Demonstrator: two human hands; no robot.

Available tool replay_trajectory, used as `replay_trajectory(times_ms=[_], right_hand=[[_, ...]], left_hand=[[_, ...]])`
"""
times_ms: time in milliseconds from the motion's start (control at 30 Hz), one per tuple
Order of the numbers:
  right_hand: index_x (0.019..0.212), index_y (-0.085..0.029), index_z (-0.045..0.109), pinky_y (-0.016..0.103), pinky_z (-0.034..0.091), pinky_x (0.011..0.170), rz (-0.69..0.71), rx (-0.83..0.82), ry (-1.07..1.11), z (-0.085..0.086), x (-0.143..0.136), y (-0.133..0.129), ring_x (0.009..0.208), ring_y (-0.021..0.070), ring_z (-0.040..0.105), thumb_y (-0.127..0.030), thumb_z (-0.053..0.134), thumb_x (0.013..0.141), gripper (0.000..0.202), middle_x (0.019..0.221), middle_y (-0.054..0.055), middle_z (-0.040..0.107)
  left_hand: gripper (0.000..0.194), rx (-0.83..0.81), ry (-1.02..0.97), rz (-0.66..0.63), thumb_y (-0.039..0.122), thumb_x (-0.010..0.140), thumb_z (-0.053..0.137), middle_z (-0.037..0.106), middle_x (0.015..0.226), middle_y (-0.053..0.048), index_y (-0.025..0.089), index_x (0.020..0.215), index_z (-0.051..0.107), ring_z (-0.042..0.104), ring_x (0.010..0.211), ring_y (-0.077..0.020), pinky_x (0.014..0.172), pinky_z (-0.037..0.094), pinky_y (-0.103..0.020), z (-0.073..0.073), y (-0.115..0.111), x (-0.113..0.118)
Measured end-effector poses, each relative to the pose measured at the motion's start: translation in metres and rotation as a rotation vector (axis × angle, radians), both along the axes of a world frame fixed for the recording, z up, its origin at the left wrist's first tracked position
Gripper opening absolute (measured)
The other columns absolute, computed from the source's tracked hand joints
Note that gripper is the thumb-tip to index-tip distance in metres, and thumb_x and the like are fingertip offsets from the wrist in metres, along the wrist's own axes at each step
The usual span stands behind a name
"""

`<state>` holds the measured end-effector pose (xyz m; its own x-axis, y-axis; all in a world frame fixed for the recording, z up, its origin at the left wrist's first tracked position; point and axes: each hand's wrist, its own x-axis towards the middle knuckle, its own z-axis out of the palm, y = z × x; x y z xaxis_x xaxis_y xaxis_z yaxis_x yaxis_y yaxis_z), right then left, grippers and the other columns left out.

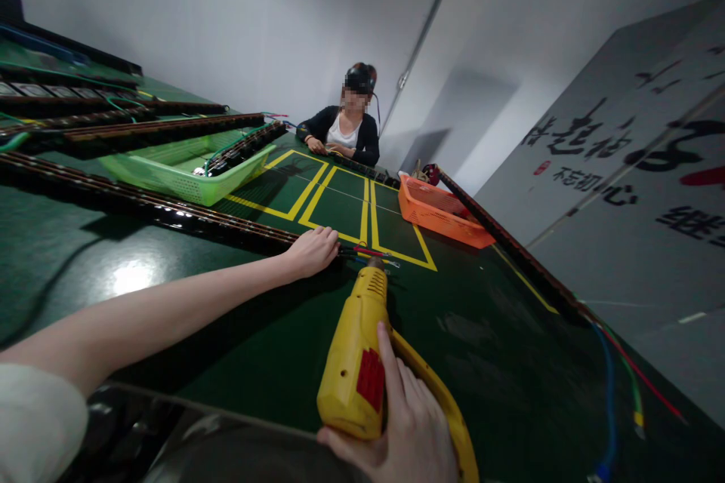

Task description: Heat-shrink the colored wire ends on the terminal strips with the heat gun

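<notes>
A yellow heat gun (352, 355) with a red label is gripped in my right hand (411, 407), its nozzle pointing away from me. Just beyond the nozzle lie the ends of several wires (371, 250), red, blue and dark, with metal tips. My left hand (314, 250) is closed around the wires where they leave the end of a long dark strip (186, 217). This strip runs from the left edge across the green table (272, 339). The nozzle is close to the wires; whether it touches them I cannot tell.
A green basket (212, 192) and more long strips (164, 128) stand at the left. An orange basket (442, 219) is at the right, beside another strip (510, 241) with coloured wires (609, 385). Across the table sits a person (347, 132), hands at small parts.
</notes>
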<state>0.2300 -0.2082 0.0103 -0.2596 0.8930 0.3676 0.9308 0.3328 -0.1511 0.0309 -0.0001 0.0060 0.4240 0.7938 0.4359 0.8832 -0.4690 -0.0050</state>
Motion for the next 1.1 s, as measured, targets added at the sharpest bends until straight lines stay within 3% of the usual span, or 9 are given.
replay_trajectory(times_ms=[300, 600, 833, 1100], right_hand=[[0.146, -0.018, 0.011, 0.041, 0.051, 0.078, 0.03, 0.004, 0.0, 0.004, 0.02, 0.006, 0.094, 0.0313, 0.062, -0.079, 0.06, 0.053, 0.121, 0.114, 0.012, 0.061], [0.146, -0.018, 0.006, 0.04, 0.052, 0.081, -0.018, -0.017, -0.068, 0.012, 0.041, 0.009, 0.104, 0.0291, 0.06, -0.072, 0.062, 0.06, 0.115, 0.127, 0.013, 0.055], [0.145, -0.02, 0.012, 0.041, 0.051, 0.083, -0.009, 0.016, -0.035, 0.008, 0.026, 0.006, 0.105, 0.0314, 0.059, -0.065, 0.07, 0.054, 0.117, 0.13, 0.012, 0.053], [0.146, -0.017, 0.009, 0.04, 0.052, 0.075, 0.066, 0.049, -0.026, 0.007, -0.001, -0.002, 0.089, 0.0298, 0.064, -0.079, 0.061, 0.05, 0.125, 0.109, 0.011, 0.064]], left_hand=[[0.029, 0.025, -0.013, -0.006, 0.029, 0.095, 0.026, 0.058, 0.091, -0.01, 0.013, 0.093, 0.051, 0.055, 0.087, -0.022, 0.076, 0.042, -0.034, -0.001, -0.001, -0.001], [0.028, 0.063, -0.023, -0.017, 0.029, 0.095, 0.027, 0.059, 0.089, -0.009, 0.014, 0.093, 0.05, 0.055, 0.086, -0.0217, 0.072, 0.041, -0.032, -0.002, -0.002, -0.003], [0.027, 0.064, -0.035, -0.018, 0.029, 0.095, 0.026, 0.06, 0.088, -0.008, 0.014, 0.094, 0.049, 0.056, 0.086, -0.0212, 0.073, 0.042, -0.032, -0.002, -0.002, -0.003], [0.024, 0.075, -0.074, -0.029, 0.028, 0.095, 0.026, 0.061, 0.092, -0.007, 0.016, 0.097, 0.047, 0.057, 0.089, -0.0195, 0.077, 0.043, -0.031, -0.004, -0.003, -0.003]])
